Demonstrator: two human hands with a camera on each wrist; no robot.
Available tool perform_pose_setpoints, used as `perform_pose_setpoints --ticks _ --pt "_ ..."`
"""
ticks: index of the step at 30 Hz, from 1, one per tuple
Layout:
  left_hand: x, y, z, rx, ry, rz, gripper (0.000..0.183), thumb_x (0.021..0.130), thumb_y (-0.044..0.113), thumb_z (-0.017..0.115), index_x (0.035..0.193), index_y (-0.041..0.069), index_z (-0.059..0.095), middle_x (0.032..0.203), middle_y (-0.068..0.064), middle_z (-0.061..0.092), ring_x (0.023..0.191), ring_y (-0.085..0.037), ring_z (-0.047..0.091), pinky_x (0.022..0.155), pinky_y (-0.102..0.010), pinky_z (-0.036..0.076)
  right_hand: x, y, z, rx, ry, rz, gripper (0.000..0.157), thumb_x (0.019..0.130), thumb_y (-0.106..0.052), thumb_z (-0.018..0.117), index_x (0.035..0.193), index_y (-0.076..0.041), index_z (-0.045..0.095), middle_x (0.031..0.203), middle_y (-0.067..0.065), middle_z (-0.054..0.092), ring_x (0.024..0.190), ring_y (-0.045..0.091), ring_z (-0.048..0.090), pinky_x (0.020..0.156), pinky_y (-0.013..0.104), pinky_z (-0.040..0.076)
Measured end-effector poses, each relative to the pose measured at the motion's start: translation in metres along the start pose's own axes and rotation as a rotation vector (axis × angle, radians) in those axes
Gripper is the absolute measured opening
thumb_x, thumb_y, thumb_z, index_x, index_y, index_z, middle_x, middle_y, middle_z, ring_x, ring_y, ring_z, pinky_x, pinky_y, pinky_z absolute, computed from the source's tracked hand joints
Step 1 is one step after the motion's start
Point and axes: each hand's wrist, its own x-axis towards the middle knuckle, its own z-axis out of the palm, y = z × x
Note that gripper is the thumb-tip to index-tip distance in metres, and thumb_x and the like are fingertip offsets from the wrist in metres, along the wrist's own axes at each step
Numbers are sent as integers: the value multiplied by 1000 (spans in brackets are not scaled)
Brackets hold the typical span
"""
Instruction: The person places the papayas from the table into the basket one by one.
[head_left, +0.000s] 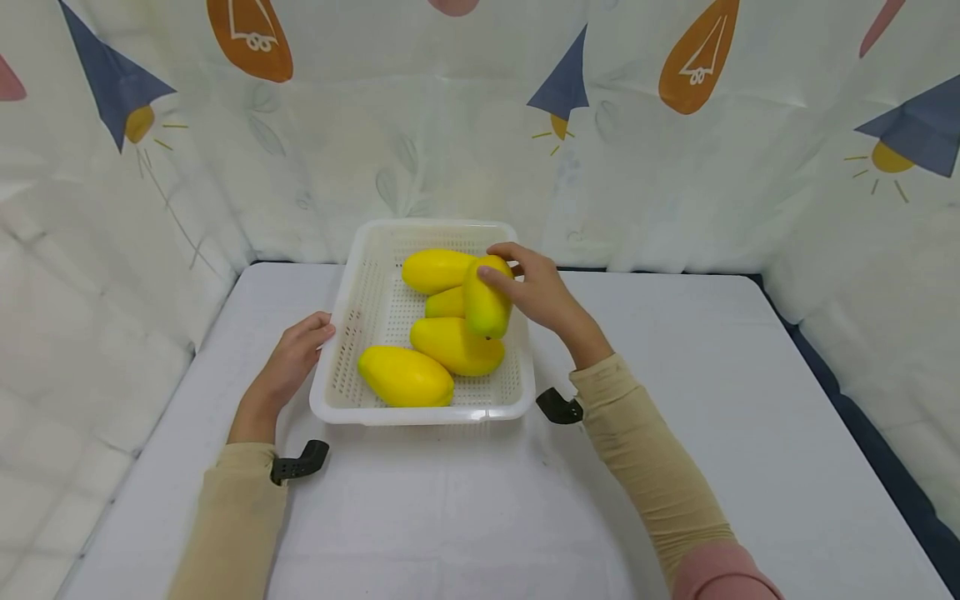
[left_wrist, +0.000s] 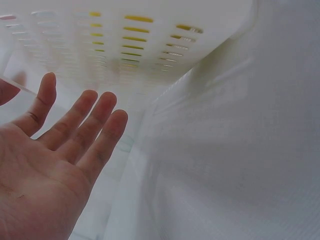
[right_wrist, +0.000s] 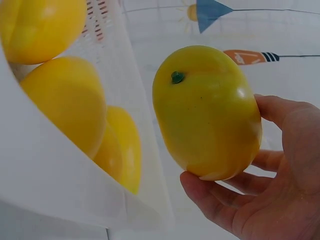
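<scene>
A white plastic basket [head_left: 423, 415] with perforated walls stands on the table and holds several yellow papayas [head_left: 406, 377]. My left hand [head_left: 288, 367] is at its left side, gripping the rim with thumb and index finger; in the left wrist view the other fingers [left_wrist: 100, 107] stretch out beside the perforated wall. Over the basket's right side, my right hand [head_left: 543, 287] holds one papaya [head_left: 486, 300] between thumb and fingers. In the right wrist view that papaya [right_wrist: 207, 115] shows a small green stem and greenish-yellow skin. One papaya [head_left: 446, 303] in the basket is partly hidden behind it.
A white cloth covers the table [head_left: 442, 517]. Patterned white curtains [head_left: 450, 150] enclose the back and sides. Dark straps [head_left: 300, 462] sit on both wrists over beige sleeves.
</scene>
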Motion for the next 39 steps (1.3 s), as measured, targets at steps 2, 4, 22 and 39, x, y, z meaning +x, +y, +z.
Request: perform_pose_setpoints --ticks 2,4,22,39 --pt "0 0 0 0 -1 0 40 105 36 38 119 0 49 116 5 57 104 -3 56 89 -10 46 1 0 1 -6 -4 -7 53 94 -49 55 138 -21 48 141 0 50 119 24 50 94 43 51" --pt "0 -1 0 -3 -2 1 40 104 36 38 119 0 49 116 5 56 104 -3 56 89 -10 46 2 -1 2 -9 -7 -11 53 94 -49 55 138 -20 48 141 1 51 118 24 51 94 42 51" --pt "0 -2 -1 -19 -12 14 38 105 35 38 119 1 49 117 4 57 105 -4 56 89 -11 46 14 -6 11 -54 -55 -3 56 94 -49 56 139 -17 49 139 2 53 114 24 56 93 37 52" --pt "1 -3 -2 -38 -10 13 35 104 33 40 117 3 51 115 5 56 105 -4 55 89 -11 46 23 -4 20 -110 -114 50 57 94 -52 54 138 -16 49 141 4 51 121 25 55 97 39 51"
